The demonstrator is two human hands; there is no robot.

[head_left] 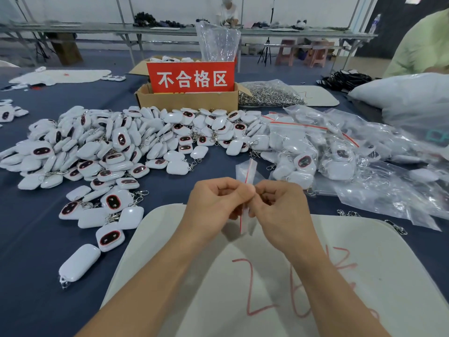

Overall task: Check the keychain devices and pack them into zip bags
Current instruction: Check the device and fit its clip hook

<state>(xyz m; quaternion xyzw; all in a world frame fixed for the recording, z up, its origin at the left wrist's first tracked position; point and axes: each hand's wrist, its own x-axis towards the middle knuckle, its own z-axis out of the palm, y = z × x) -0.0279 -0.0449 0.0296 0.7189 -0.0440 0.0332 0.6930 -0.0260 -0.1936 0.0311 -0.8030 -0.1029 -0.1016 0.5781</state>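
Zip bag [246, 172], red-striped and apparently empty, is held upright above the white board [393, 251], close to the body. Left hand [216, 203] and right hand [281, 210] each pinch its mouth between curled fingertips, probably to part the seal for loading. Beyond, unpacked keychain devices [109, 147] lie heaped to the left and filled bags [328, 147] to the right, which keeps stock separated. Farthest stands a cardboard box [189, 100] bearing a red sign.

A long grey workbench [73, 27] is stretching across the back before a white wall [73, 8]; pink stools [314, 55] are standing beneath it on the bluish floor [102, 58].
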